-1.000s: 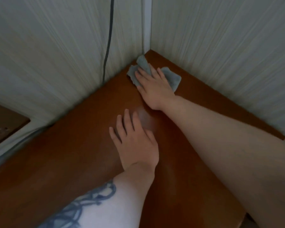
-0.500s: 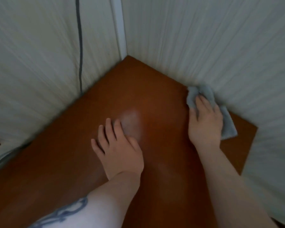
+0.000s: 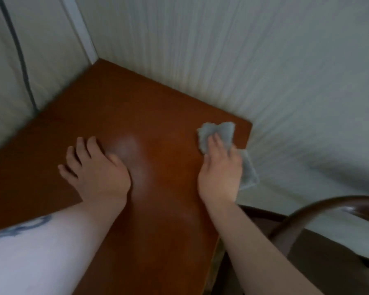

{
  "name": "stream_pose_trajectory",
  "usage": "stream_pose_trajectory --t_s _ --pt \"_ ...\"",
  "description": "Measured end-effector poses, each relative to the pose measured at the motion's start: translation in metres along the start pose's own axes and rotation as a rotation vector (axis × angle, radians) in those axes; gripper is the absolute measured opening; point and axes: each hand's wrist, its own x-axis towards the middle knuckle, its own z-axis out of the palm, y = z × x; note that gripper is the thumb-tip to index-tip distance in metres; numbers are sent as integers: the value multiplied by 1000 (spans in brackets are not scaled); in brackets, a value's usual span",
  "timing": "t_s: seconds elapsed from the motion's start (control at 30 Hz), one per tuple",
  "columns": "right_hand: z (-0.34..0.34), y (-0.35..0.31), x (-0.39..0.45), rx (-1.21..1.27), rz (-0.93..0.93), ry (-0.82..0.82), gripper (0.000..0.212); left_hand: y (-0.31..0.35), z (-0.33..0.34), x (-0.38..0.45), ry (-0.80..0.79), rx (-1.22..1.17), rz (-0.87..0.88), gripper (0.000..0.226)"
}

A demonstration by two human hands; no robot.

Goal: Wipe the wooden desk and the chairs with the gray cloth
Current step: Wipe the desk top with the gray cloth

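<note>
Since the earlier frames, the gray cloth [image 3: 226,145] and the right hand [image 3: 219,173] on it have travelled from the far corner of the wooden desk [image 3: 158,209] along the right wall to the desk's right edge. A dark chair [image 3: 320,211] has come into view at the near right.

Cloth position: it lies on the desk top at the right edge, close to the desk's right corner. Its far part shows as a crumpled bunch beyond the fingertips. Its right part overhangs the edge beside the hand.

Right hand: palm down on the cloth, fingers extended and close together, pressing it flat against the wood. Whether any finger curls under the fabric cannot be told; the frame is blurred.

Left hand [image 3: 98,171]: flat on the bare desk, well to the left of the cloth, fingers spread and holding nothing. A pale sheen on the wood lies just right of its fingers.

Surroundings: ribbed pale walls [image 3: 264,60] meet at the far corner. A dark cable [image 3: 19,60] runs down the left wall. A blue tattoo [image 3: 24,226] marks the left forearm.
</note>
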Motion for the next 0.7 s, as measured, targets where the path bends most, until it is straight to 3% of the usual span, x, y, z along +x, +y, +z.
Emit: stream_pose_trajectory --t_s 0.03,0.1,0.13,0.2,0.27,0.37,0.47,0.7 --pt "0 -13 -24 -11 -143 -50 54 0 -1 0 16 -25 -2 47" --pt "-2 -41 -65 28 -489 -309 61 -3 -1 2 66 -127 -4 48" --pt "-8 -51 -78 88 -598 -441 61 -6 -2 1 104 -210 9 50" --pt "-18 -51 -82 157 -669 -508 61 -12 -10 -11 170 -381 76 50" --pt "-17 -32 -62 98 -603 -431 63 -18 -20 -39 144 -469 165 49" --pt "-19 8 -17 -1 -284 -296 61 -19 -30 -104 -9 -406 289 47" --pt "-32 29 1 -27 -161 -341 63 -7 -23 -156 -222 -194 405 55" --pt "-83 48 -67 541 99 -470 39 -7 -13 -173 -275 56 513 59"
